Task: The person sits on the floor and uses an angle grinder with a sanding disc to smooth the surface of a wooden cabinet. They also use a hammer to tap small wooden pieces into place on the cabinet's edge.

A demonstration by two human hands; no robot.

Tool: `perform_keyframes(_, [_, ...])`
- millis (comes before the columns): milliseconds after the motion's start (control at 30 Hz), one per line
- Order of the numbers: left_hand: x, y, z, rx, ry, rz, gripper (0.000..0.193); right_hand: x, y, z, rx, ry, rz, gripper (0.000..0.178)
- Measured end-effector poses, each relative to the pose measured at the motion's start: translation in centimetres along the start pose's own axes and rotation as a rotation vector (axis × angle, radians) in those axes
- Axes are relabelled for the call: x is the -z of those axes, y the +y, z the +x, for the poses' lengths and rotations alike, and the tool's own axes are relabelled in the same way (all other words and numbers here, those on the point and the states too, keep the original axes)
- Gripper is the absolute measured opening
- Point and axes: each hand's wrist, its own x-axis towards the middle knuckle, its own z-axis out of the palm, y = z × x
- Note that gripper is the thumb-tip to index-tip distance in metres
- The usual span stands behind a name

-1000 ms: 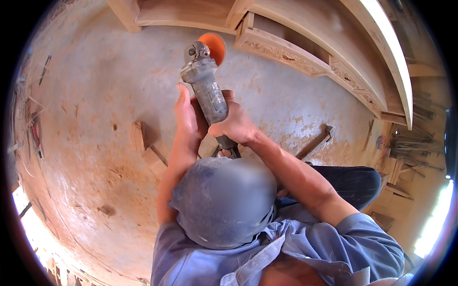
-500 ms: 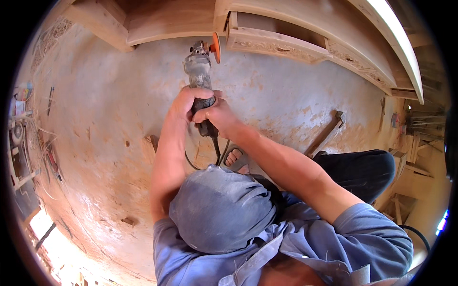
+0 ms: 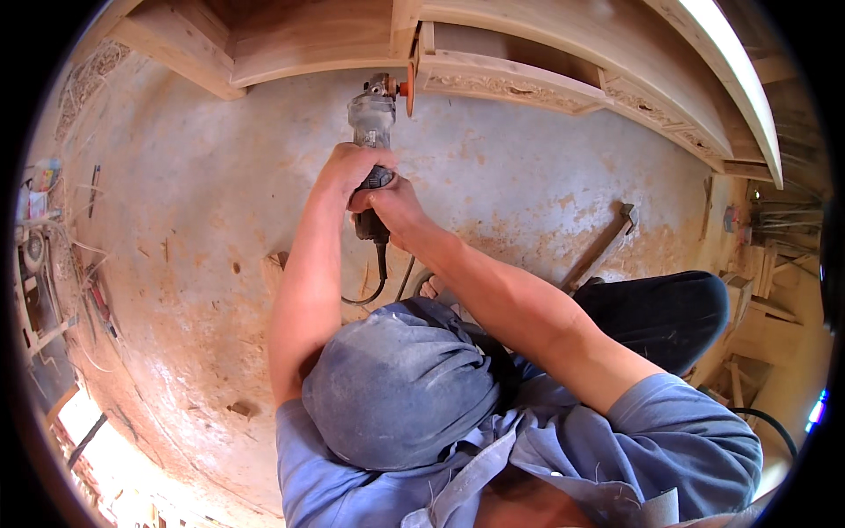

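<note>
A grey angle grinder [image 3: 371, 113] points away from me, gripped by both hands. My left hand [image 3: 354, 167] is wrapped around the middle of its body, and my right hand [image 3: 393, 204] closes on the rear part just behind. The grinder's orange disc [image 3: 410, 89] stands nearly edge-on at the left end of a pale wooden drawer [image 3: 510, 81] with a carved front. Whether disc and wood touch, I cannot tell. A black cord [image 3: 382, 264] hangs from the grinder's back end and loops toward my foot.
The drawer juts from a long wooden furniture piece [image 3: 312, 44] across the far side. On the dusty floor [image 3: 202, 202] at right lies a hammer-like tool [image 3: 603, 246]. Tools and cords [image 3: 99, 304] lie along the left; wood pieces [image 3: 748, 290] stand at right.
Both hands have moved the grinder slightly to the right. Its disc has turned from a slanted view to nearly edge-on and come up close to the drawer's left end.
</note>
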Motion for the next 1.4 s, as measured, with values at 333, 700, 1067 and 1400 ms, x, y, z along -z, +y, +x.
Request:
perform_keyframes(333, [0.1,0.6,0.3,-0.055,0.021,0.116,0.021,-0.1,-0.2,0.2,0.055,0.004,-0.005,0.024])
perform_keyframes(700, [-0.3,-0.2,0.4,-0.072,0.037,0.157,0.023,0.2,0.3,-0.1,0.009,0.058,-0.001,0.024])
perform_keyframes(1067, [0.2,0.0,1.1,-0.089,0.017,0.156,0.025,-0.3,0.2,0.3,0.015,0.071,-0.015,0.021])
perform_keyframes(1400, [-0.2,0.8,0.7,-0.006,0.006,0.151,0.026,0.3,0.2,1.1,-0.040,0.069,-0.011,0.020])
